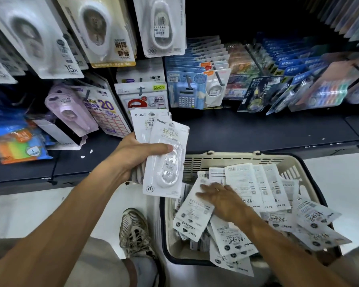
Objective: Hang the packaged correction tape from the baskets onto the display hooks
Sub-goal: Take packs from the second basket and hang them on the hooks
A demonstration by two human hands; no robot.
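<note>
Over on the far left, the display hooks (87, 94) carried hanging blister packs, a lilac tape dispenser pack (71, 112) among them, and higher up a white correction tape pack (160, 25) with a price sticker hung at the top. Your left hand (133, 156) was up in front of that shelf, and its fingers (166, 147) were clamped on a small stack of packaged correction tape (166, 158), thumb pressed across the front blister, the cards fanned so the hanging holes pointed up. That stack sat just below the red-and-white pack (141, 98) on its hook, not touching it. Down by your knee, your grey sneaker (135, 235) rested on the pale floor (29, 210), just beside the basket (236, 160). The cream basket with its dark rim stood on the floor in front of the low dark shelf (257, 131), and it was heaped with more of the same white packs (247, 183), most lying back side up, some spilling over the right edge. Your right hand (222, 199) was down inside, fingers straight and slightly spread, lying flat on one pack (193, 210) on top of the pile. Far right, blue-carded pen packs (298, 79) filled the hooks.
</note>
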